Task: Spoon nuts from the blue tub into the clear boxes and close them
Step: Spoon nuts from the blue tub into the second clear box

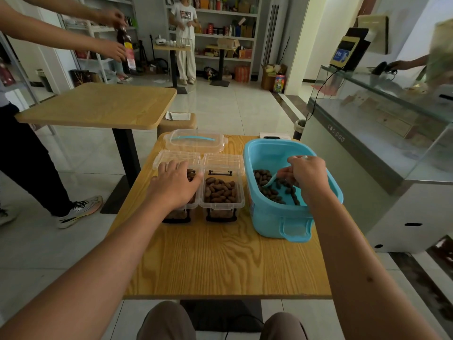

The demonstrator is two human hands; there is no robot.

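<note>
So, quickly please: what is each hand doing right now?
Left hand: open, resting on the left clear box.
Right hand: closed on the scoop inside the blue tub.

pale glossy floor tiles (pixel 220 106) run back to grey shelving (pixel 228 33) crowded with boxes, past a second wooden table (pixel 98 104) on a black post, a glass display counter (pixel 382 114) and white walls (pixel 328 33).

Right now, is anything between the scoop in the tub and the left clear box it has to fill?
Yes. The left hand lies over the left clear box, covering most of its opening. The right clear box also stands between it and the blue tub, where the right hand holds the scoop.
</note>
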